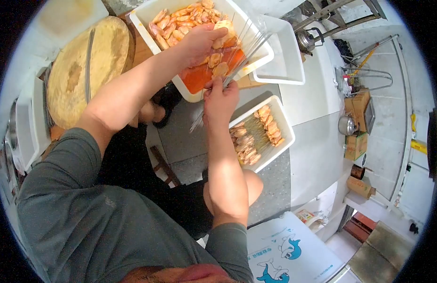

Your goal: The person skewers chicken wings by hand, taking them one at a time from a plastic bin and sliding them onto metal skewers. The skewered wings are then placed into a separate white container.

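Above the white tub [262, 55], I have both hands near to each other. My left hand [199, 45] has its grip closed on a pale piece of meat [223, 27], pinched between the thumb and the fingers. My right hand [222, 101] is at the near edge of the tub; its grip is closed around a bundle of thin skewers [247, 57], which slants across the tub. Between my two hands, more pieces [220, 70] stay in a line; they look threaded, but I cannot tell on which skewer. Inside the tub, other meat [181, 21] is heaped at the far side, and red-orange liquid [195, 79] lies nearer to me. A second tub [280, 54] stands just beside, on the right. Closer to me, a tray [286, 123] holds loaded skewers [270, 125] in two groups. At my left is a round board [67, 70].
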`<control>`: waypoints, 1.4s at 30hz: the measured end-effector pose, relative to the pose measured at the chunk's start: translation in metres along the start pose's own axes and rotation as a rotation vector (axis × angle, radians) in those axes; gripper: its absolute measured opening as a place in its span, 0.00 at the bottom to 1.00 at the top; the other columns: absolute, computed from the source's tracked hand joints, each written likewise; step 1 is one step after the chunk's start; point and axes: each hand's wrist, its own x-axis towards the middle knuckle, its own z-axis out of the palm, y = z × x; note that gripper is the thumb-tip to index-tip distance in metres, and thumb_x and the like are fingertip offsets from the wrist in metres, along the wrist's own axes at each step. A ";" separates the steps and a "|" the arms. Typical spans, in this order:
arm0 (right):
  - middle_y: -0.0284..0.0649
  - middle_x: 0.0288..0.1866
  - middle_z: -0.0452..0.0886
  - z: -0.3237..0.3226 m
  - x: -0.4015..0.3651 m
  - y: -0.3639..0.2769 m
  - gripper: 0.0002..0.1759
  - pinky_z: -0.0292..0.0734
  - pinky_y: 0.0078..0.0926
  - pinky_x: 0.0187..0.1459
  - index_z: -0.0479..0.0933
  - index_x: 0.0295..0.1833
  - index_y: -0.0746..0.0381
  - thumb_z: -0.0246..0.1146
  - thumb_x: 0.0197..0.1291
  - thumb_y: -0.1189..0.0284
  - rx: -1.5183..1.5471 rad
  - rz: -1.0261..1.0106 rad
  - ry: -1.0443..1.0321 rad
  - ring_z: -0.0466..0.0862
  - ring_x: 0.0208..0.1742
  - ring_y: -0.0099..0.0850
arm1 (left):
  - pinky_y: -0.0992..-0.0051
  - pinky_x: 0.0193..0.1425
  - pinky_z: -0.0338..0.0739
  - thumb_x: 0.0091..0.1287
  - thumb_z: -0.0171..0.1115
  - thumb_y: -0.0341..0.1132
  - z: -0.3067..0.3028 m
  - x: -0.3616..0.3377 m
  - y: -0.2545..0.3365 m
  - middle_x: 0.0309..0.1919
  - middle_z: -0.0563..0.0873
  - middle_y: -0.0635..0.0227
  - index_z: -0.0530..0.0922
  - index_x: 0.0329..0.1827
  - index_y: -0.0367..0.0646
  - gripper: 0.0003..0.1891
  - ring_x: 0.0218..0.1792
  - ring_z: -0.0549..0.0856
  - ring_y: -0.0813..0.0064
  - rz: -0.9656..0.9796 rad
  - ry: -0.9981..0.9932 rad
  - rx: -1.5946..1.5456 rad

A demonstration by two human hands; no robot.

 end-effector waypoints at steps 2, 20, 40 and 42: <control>0.49 0.35 0.81 0.001 -0.002 -0.005 0.11 0.73 0.34 0.37 0.70 0.46 0.70 0.55 0.68 0.71 0.015 0.047 -0.011 0.80 0.34 0.38 | 0.74 0.42 0.85 0.72 0.57 0.35 -0.003 0.000 0.003 0.44 0.83 0.62 0.75 0.49 0.36 0.10 0.43 0.86 0.71 -0.027 -0.027 0.026; 0.47 0.31 0.81 -0.014 -0.019 -0.004 0.14 0.76 0.38 0.35 0.71 0.46 0.69 0.52 0.70 0.66 -0.221 0.028 0.004 0.83 0.30 0.40 | 0.60 0.45 0.84 0.75 0.49 0.44 -0.020 0.016 0.021 0.51 0.83 0.62 0.72 0.59 0.39 0.19 0.50 0.84 0.66 -0.117 0.058 -0.061; 0.35 0.24 0.73 -0.013 -0.038 -0.020 0.09 0.63 0.15 0.19 0.65 0.41 0.61 0.50 0.74 0.68 0.205 0.196 0.002 0.68 0.18 0.20 | 0.47 0.58 0.74 0.73 0.55 0.39 -0.021 0.012 0.023 0.56 0.74 0.66 0.63 0.57 0.48 0.15 0.57 0.80 0.68 -0.046 0.005 -0.205; 0.36 0.24 0.74 -0.013 -0.036 -0.019 0.10 0.65 0.18 0.19 0.65 0.40 0.62 0.51 0.73 0.67 0.204 0.178 0.005 0.70 0.18 0.21 | 0.42 0.57 0.73 0.73 0.56 0.39 -0.024 0.013 0.023 0.56 0.74 0.66 0.63 0.57 0.49 0.15 0.57 0.80 0.68 -0.059 -0.010 -0.196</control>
